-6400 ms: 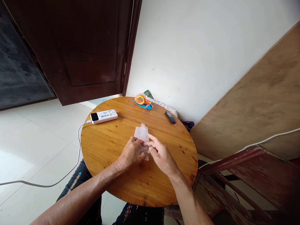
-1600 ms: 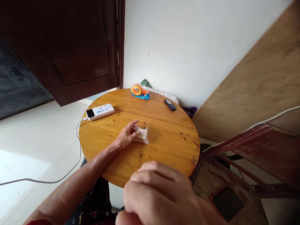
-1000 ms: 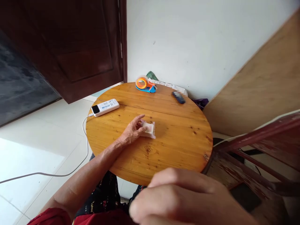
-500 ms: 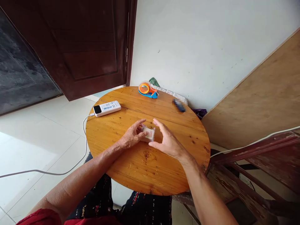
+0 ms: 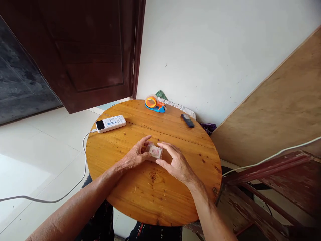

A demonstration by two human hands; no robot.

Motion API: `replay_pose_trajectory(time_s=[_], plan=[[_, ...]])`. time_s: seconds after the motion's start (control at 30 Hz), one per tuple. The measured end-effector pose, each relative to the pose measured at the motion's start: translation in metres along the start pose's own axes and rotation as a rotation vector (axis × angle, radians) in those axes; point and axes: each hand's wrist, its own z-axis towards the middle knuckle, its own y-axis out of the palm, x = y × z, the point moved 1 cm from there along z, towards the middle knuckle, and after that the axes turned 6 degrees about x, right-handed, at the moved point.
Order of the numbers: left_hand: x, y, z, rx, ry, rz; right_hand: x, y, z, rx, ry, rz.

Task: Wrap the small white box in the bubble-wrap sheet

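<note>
A small whitish box in clear wrapping [image 5: 155, 152] rests at the middle of the round wooden table [image 5: 160, 197], a pinkish mark on its top. My left hand [image 5: 136, 152] grips its left end, the thumb on the near side and the index finger stretched out beyond it. Around the right end curves my right hand [image 5: 177, 164], with fingertips at the far edge and the thumb at the near edge. A gap shows between that palm and the box. The left fingers partly hide the left end.
Toward the back stands an orange and blue tape dispenser [image 5: 155, 104]. A white device [image 5: 111, 124] with a plugged-in cable [image 5: 84, 147] lies at the left rim. A dark blurred object [image 5: 187, 120] lies at the back right. Beyond the table are a wall [image 5: 200, 50] and a brown door [image 5: 92, 57].
My right hand has closed in on the box's right end, its fingertips coming down to the edges. My left hand keeps its hold. The view has shifted slightly.
</note>
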Motion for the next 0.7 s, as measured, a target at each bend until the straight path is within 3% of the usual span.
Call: replay_pose_trajectory(time_s=[0.37,0.7], plan=[[0.000,0.000,-0.001,0.009,0.024,0.013,-0.012,0.002,0.004,0.062,-0.150,-0.134],[-0.005,0.000,0.001,-0.007,0.038,0.024,-0.029,0.002,0.005,0.002,-0.310,-0.443]])
